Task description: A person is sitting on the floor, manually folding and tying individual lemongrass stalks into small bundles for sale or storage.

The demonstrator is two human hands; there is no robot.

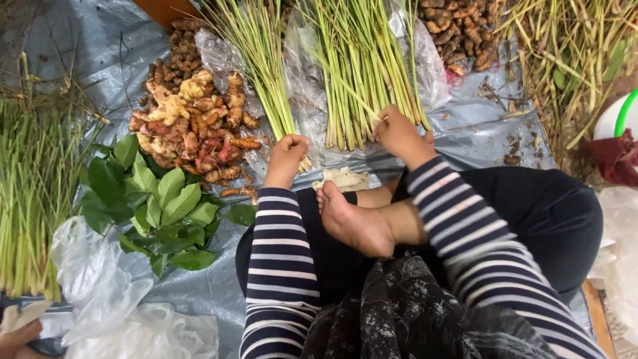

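I sit cross-legged on a grey plastic sheet (pixel 478 126), one bare foot (pixel 355 223) in my lap. My left hand (pixel 287 158) is closed on the base of a bundle of lemongrass stalks (pixel 259 60) that fans away from me. My right hand (pixel 399 133) grips a stalk at the lower edge of a second, larger lemongrass bundle (pixel 362 66) lying on clear plastic. Both sleeves are striped navy and white. A few pale husk trimmings (pixel 344 178) lie between my hands.
A heap of ginger-like and turmeric roots (pixel 193 126) sits left of my left hand, with green leaves (pixel 156 203) below it. More lemongrass (pixel 30 193) lies far left, white plastic bags (pixel 113 306) lower left, brown roots (pixel 462 30) at top right, dry stalks (pixel 571 60) far right.
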